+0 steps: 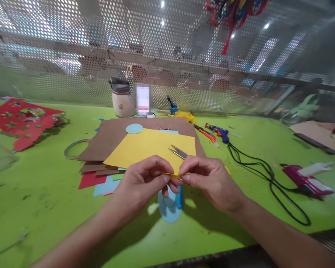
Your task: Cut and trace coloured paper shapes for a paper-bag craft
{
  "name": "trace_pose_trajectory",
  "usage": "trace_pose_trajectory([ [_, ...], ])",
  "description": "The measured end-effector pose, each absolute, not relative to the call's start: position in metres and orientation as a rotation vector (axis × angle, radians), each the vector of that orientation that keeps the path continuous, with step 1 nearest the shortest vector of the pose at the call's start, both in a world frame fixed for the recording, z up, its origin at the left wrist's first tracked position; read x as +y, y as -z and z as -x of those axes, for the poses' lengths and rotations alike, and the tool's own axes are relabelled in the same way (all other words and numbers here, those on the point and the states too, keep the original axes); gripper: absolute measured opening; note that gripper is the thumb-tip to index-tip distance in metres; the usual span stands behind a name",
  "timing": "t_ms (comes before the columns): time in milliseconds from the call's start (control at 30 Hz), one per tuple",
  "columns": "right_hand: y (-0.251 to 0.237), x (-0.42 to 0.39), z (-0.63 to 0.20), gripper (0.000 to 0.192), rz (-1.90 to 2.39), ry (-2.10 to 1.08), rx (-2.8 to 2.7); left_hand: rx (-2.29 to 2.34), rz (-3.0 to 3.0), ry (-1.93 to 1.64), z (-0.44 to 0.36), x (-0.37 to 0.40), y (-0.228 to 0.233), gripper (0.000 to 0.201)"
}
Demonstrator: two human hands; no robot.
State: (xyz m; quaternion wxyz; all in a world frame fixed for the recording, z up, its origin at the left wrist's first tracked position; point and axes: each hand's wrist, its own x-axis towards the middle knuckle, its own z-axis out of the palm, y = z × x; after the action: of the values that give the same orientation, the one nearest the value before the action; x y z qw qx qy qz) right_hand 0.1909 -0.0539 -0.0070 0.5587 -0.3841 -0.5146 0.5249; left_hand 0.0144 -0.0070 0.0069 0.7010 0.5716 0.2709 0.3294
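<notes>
Shows yellow on strip (171,175) and sheet (153,147), light blue on disc (169,215), lime green on bench (58,208), star-shaped cutouts in red paper (30,136).

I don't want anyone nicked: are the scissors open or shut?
Slightly open: the blades of the scissors spread apart toward their tips. The handles are hidden behind the right hand.

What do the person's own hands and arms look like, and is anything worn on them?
The left hand and right hand are bare, with no gloves or visible rings. The left forearm and right forearm are uncovered within view: no sleeve, watch or bracelet shows.
</notes>
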Motion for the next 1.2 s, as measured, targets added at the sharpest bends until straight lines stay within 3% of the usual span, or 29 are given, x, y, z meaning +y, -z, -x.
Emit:
trace_pose_trajectory([
  [533,0.009,-0.055,-0.192,0.012,0.926,-1.25,-1.266,0.638,-1.258,-0.373,-0.01,-0.004,-0.007,0.022],
  [967,0.009,-0.052,-0.201,0.01,0.888,-1.317,-1.333,0.615,-1.19,-0.386,-0.011,-0.003,-0.004,0.019],
  [1133,0.006,-0.056,-0.204,0.022,0.898,-1.418,-1.242,0.649,-1.244,-0.409,-0.012,-0.004,-0.006,0.021],
  [1200,0.004,-0.058,-0.202,0.019,0.959,-1.42,-1.239,0.671,-1.273,-0.424,-0.013,-0.005,-0.008,0.022],
])
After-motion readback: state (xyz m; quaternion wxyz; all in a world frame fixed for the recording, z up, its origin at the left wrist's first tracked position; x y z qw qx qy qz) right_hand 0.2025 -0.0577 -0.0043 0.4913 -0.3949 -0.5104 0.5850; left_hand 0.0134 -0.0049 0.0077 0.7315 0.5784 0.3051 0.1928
